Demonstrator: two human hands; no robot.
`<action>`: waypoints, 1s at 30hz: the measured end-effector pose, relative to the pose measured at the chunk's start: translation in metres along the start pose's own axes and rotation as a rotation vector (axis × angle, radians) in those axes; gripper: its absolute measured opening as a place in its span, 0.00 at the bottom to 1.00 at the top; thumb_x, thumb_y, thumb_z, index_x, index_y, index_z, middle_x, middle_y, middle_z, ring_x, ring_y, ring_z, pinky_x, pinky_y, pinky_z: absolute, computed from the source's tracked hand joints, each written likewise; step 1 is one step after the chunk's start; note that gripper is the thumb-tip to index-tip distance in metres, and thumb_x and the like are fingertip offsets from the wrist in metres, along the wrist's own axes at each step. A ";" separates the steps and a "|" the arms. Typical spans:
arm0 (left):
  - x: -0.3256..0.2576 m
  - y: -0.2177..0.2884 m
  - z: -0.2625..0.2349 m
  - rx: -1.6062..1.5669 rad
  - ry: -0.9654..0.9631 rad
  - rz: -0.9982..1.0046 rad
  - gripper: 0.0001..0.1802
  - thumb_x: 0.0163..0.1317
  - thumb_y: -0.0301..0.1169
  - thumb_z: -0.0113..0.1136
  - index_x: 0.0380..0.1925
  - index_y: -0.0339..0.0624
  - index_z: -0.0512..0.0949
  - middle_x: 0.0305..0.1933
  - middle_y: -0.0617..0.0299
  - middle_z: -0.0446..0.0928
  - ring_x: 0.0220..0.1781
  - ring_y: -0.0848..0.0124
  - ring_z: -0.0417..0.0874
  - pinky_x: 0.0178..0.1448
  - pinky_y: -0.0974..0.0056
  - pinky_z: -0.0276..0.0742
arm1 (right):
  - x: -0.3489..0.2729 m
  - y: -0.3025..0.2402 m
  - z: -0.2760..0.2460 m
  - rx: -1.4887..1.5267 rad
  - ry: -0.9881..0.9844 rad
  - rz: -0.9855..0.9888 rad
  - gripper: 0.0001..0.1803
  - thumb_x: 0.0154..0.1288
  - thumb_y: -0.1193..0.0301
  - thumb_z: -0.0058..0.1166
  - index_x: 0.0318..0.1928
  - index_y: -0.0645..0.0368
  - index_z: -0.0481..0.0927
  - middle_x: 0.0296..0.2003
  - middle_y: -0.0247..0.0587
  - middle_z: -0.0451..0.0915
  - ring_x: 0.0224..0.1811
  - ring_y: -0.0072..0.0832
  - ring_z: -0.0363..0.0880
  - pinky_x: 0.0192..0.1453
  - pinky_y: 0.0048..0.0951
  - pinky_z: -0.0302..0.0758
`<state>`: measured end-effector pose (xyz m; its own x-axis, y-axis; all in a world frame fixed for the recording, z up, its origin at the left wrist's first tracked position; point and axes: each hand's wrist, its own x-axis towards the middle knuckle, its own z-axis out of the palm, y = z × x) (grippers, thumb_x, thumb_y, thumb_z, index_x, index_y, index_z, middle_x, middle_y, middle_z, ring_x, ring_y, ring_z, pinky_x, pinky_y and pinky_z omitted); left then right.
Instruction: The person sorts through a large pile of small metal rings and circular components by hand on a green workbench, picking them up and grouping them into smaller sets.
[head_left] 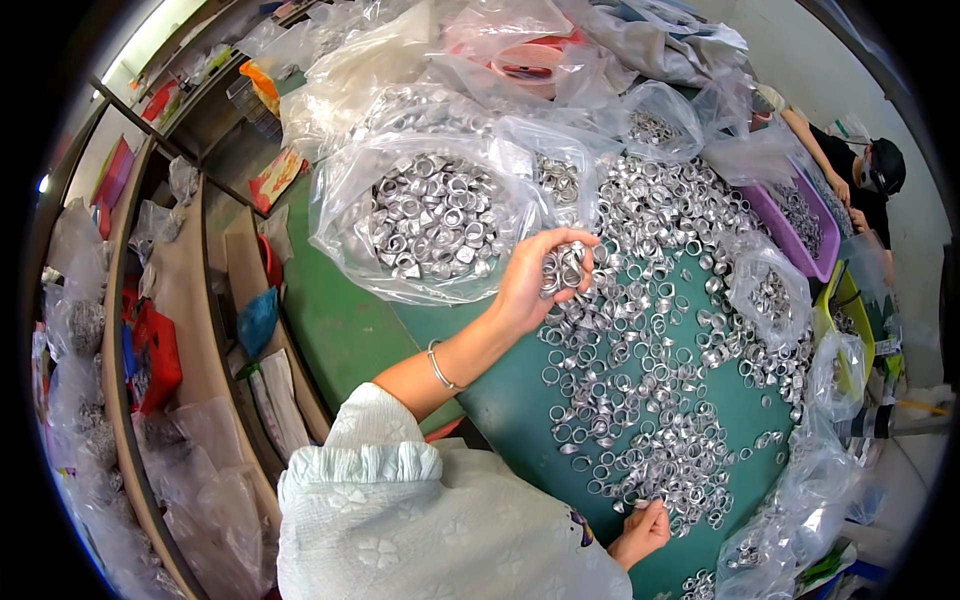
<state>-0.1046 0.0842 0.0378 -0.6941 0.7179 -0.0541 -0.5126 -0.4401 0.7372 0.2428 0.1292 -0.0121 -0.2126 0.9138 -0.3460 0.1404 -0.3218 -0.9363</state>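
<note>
My left hand (535,275) is raised above the green table (340,330) and closed around a handful of silver metal rings (566,268). It hovers just right of an open clear plastic bag (335,215) filled with the same rings. My right hand (645,528) rests low on the table at the near edge of a wide loose spread of rings (655,360), fingertips touching a few of them. A thin bangle (440,368) circles my left wrist.
More clear bags of rings (770,290) lie around the pile. A purple tray (800,225) with rings sits at the far right, beside another person (860,175). Shelves (160,330) with bags and red items run along the left.
</note>
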 end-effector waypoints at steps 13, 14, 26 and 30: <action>-0.007 -0.016 -0.011 -0.098 0.172 -0.171 0.17 0.63 0.37 0.41 0.41 0.35 0.72 0.27 0.61 0.73 0.26 0.72 0.75 0.19 0.75 0.61 | 0.001 0.000 0.002 -0.037 -0.001 -0.002 0.18 0.68 0.65 0.42 0.22 0.62 0.69 0.11 0.21 0.54 0.13 0.09 0.47 0.17 0.17 0.42; -0.006 -0.017 -0.012 -0.120 0.207 -0.147 0.17 0.63 0.36 0.40 0.42 0.35 0.72 0.27 0.61 0.74 0.27 0.72 0.75 0.19 0.75 0.62 | 0.002 -0.001 0.003 -0.041 -0.004 -0.010 0.18 0.68 0.65 0.42 0.22 0.62 0.69 0.11 0.22 0.55 0.13 0.09 0.48 0.17 0.17 0.42; 0.124 0.045 -0.007 -0.312 0.608 0.204 0.09 0.59 0.29 0.41 0.37 0.37 0.65 0.34 0.54 0.68 0.33 0.66 0.70 0.32 0.60 0.71 | 0.002 -0.001 0.002 -0.041 0.050 -0.051 0.19 0.67 0.64 0.42 0.21 0.62 0.68 0.11 0.23 0.56 0.13 0.10 0.49 0.17 0.17 0.43; 0.119 0.041 -0.019 -0.212 0.589 0.061 0.09 0.60 0.28 0.47 0.39 0.37 0.66 0.32 0.55 0.69 0.28 0.67 0.72 0.26 0.66 0.69 | 0.003 0.000 0.001 -0.059 0.059 -0.053 0.19 0.67 0.65 0.42 0.21 0.62 0.68 0.11 0.23 0.56 0.13 0.10 0.50 0.17 0.17 0.44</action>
<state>-0.2184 0.1412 0.0488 -0.8562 0.2971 -0.4227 -0.5106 -0.6113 0.6047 0.2411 0.1312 -0.0133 -0.1644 0.9427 -0.2904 0.1873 -0.2592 -0.9475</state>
